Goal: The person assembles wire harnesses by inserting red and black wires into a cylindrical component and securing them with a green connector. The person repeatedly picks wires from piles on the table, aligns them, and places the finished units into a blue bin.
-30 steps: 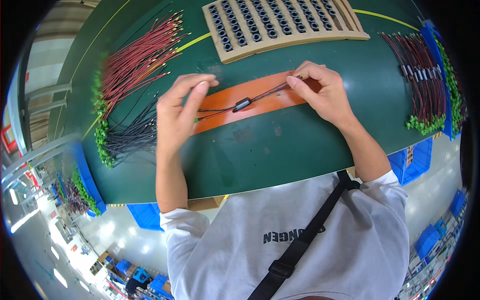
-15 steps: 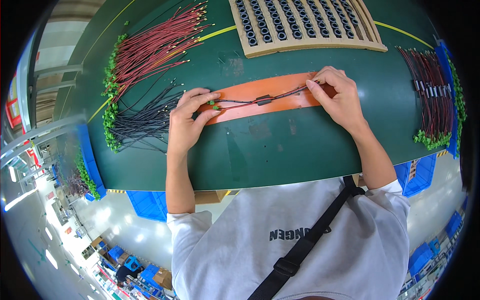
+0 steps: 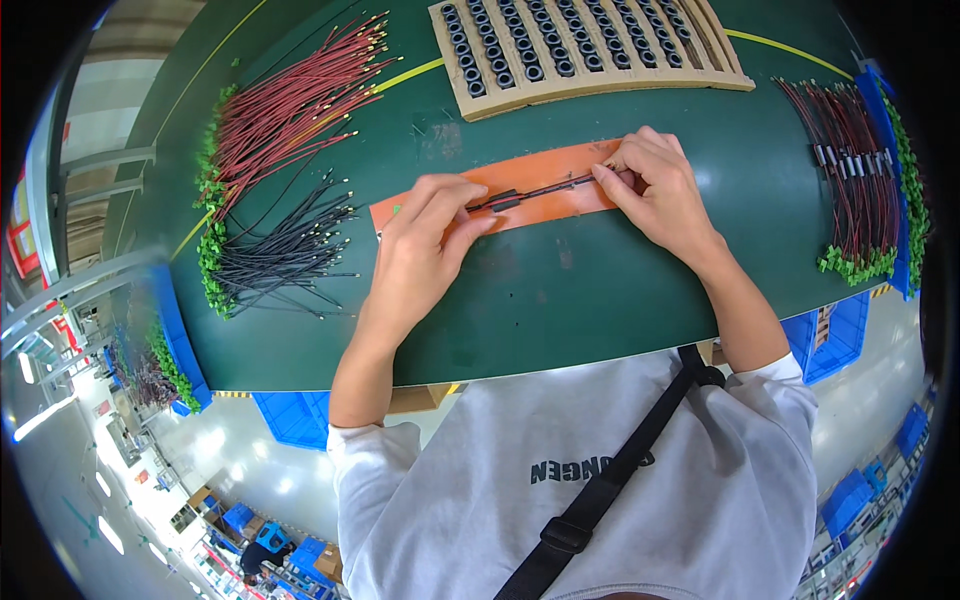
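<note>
My left hand point(image 3: 420, 250) and my right hand point(image 3: 655, 190) hold the two ends of a thin red-and-black wire pair point(image 3: 550, 189) stretched over an orange strip point(image 3: 540, 172) on the green table point(image 3: 600, 290). A small black ring point(image 3: 503, 201) sits on the wires close to my left fingers. Both hands pinch the wires flat against the strip.
A cardboard tray point(image 3: 590, 45) of several black rings lies beyond the strip. Loose red wires point(image 3: 290, 110) and black wires point(image 3: 285, 250) with green connectors lie at the left. A finished bundle of wires point(image 3: 860, 190) lies at the right edge. Blue bins point(image 3: 830, 335) stand below the table.
The wire pair has come down from above the strip onto it. Both hands have lowered to the table, and the black ring has slid toward my left hand.
</note>
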